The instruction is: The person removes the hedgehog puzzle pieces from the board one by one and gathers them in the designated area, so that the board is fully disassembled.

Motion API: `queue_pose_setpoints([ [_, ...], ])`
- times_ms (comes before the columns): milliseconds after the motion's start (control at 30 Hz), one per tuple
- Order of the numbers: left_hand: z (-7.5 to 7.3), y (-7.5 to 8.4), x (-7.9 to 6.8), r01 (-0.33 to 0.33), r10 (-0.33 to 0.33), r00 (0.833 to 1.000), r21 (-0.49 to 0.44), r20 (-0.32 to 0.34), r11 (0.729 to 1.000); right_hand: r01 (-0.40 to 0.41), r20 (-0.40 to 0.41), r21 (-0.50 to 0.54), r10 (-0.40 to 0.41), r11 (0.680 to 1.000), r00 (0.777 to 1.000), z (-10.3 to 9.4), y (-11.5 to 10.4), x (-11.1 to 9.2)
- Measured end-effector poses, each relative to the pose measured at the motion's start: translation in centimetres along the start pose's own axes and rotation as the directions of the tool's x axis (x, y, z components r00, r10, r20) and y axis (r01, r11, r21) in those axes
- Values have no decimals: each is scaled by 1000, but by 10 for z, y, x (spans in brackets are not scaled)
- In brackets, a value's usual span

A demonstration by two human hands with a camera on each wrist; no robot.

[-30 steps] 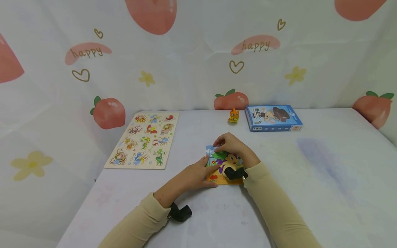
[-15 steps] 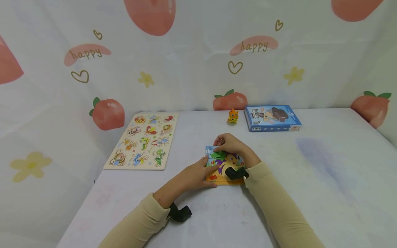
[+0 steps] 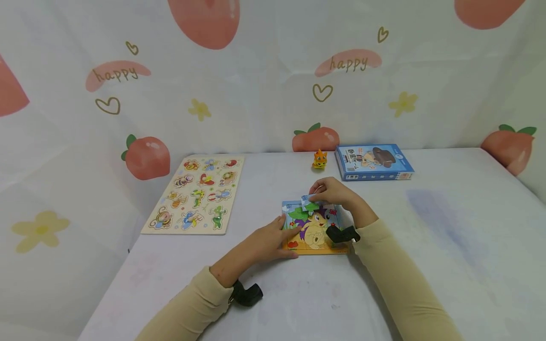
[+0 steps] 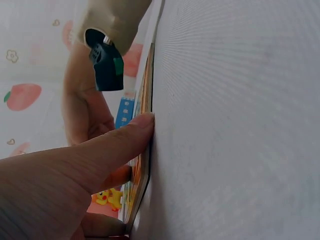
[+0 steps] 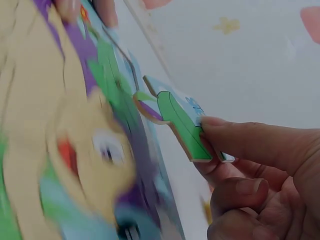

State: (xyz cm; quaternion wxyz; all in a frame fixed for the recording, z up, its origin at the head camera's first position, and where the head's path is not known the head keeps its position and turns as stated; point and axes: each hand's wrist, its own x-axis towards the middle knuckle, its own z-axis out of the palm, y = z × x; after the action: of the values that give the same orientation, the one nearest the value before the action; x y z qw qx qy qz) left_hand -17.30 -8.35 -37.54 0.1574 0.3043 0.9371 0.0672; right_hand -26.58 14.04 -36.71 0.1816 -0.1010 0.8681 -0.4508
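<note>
A hedgehog jigsaw puzzle (image 3: pixel 314 233) in a flat tray lies on the table in front of me. My left hand (image 3: pixel 268 239) rests at its left side; the thumb lies along the near edge and a finger reaches over the picture. My right hand (image 3: pixel 337 196) pinches a puzzle piece (image 3: pixel 308 203) between thumb and fingers above the puzzle's upper part. In the right wrist view the puzzle piece (image 5: pixel 180 117) shows green leaf, pale blue and a purple tab, tilted and apart from the picture. The left wrist view shows the puzzle (image 4: pixel 142 172) edge-on beside my thumb.
A wooden peg board (image 3: pixel 198 194) with animal figures lies at the left. At the back stand a small orange and yellow toy figure (image 3: pixel 320 159) and a blue box (image 3: pixel 374 162). A printed cloth (image 3: pixel 256 94) hangs behind the table.
My right hand has lifted the puzzle piece from the puzzle's upper left part and moved it up and to the right. The left hand stays on the puzzle's left side.
</note>
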Motion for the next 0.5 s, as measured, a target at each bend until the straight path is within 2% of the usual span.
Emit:
queue_pose_setpoints([
  [300, 0, 1, -1, 9, -10, 1000, -5, -6, 1000, -86, -64, -34, 83, 996, 994, -34, 24, -20],
  [500, 0, 1, -2, 1, -1, 1000, -3, -10, 1000, -100, -79, -24, 98, 995, 992, -51, 39, -31],
])
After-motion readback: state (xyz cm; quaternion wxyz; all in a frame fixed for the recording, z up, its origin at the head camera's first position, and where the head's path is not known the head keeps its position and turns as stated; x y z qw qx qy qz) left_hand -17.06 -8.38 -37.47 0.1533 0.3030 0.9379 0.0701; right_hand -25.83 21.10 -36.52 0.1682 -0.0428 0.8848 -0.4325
